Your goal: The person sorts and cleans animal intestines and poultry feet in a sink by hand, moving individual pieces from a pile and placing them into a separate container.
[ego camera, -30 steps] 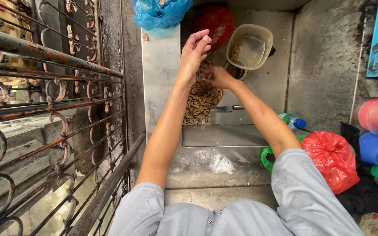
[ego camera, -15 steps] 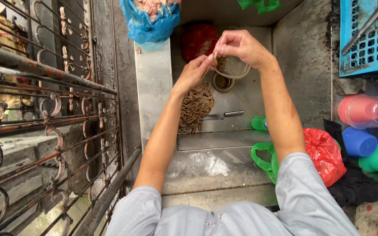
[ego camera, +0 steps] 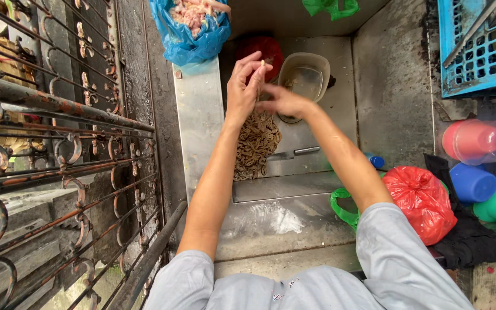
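Note:
A pile of brown, stringy pieces (ego camera: pixel 255 146) lies in a steel sink (ego camera: pixel 317 132). My left hand (ego camera: pixel 242 86) is raised above the pile, its fingertips pinching one thin brown piece. My right hand (ego camera: pixel 285 102) meets it from the right, fingers closed on the same piece. Just behind my hands a beige plastic tub (ego camera: pixel 303 77) stands tilted in the sink. A red bag (ego camera: pixel 262 51) lies at the sink's far end.
A blue bag (ego camera: pixel 193 26) of pinkish scraps sits at the sink's far left corner. A rusty iron grille (ego camera: pixel 58 143) runs along the left. On the right are a red bag (ego camera: pixel 420 201), a green bag (ego camera: pixel 344 209), a bottle (ego camera: pixel 374 161), coloured cups (ego camera: pixel 477 161) and a blue crate (ego camera: pixel 480 49).
My right hand has dropped from above the tub down to my left hand. The left hand's fingers have spread and lifted. The view shifted slightly.

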